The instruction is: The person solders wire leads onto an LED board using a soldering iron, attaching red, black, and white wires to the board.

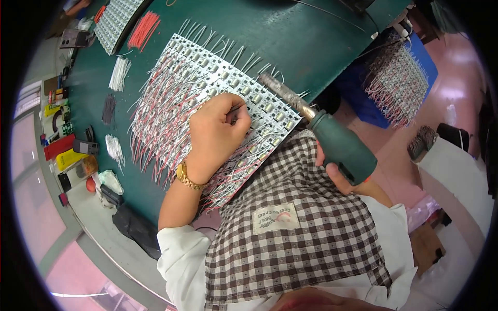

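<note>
A large board [223, 74] lies tilted across the table, set with rows of small metallic components and covered with thin white and red wires, many hanging over its left edge. Over the middle of this board is my left hand [220, 124], its fingers curled into a pinch. Whatever lies between the fingertips is hidden, apart from a hint of something dark. My right hand [337, 176] grips what looks like a heat gun [345, 147], with a dark green body and a metal barrel. The barrel's tip reaches over the board's upper right edge.
Bundles of red wires [143, 31], white wires [120, 73] and dark wires [108, 109] lie left on the green table [171, 15]. A second board [116, 20] is at the far left. Another wired board [397, 85] rests on a blue surface at right. A black cloth [136, 228] is lower left.
</note>
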Action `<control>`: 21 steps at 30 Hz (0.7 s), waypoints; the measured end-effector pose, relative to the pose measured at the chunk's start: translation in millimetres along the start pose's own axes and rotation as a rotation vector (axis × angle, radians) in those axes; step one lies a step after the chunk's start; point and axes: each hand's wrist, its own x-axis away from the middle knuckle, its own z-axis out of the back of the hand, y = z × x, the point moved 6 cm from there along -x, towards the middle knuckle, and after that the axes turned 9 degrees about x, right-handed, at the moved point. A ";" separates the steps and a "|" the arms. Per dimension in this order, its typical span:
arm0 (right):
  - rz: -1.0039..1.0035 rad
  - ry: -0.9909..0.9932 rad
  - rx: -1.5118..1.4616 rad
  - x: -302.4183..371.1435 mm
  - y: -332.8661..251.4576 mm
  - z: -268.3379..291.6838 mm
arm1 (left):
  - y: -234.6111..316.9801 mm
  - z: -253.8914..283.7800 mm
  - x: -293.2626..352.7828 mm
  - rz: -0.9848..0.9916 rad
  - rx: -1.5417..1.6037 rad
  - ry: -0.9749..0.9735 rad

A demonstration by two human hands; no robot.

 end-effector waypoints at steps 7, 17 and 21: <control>-0.198 -0.214 -0.001 20.8 12.8 -6.4 | -5.3 -2.1 -2.2 -0.016 0.039 0.014; -0.113 -0.128 -0.035 37.4 17.3 -7.9 | -6.0 -0.5 -0.1 -0.025 0.064 0.035; -0.267 -0.118 -0.065 32.8 12.2 -8.1 | -7.8 -3.5 -5.2 0.060 0.051 -0.008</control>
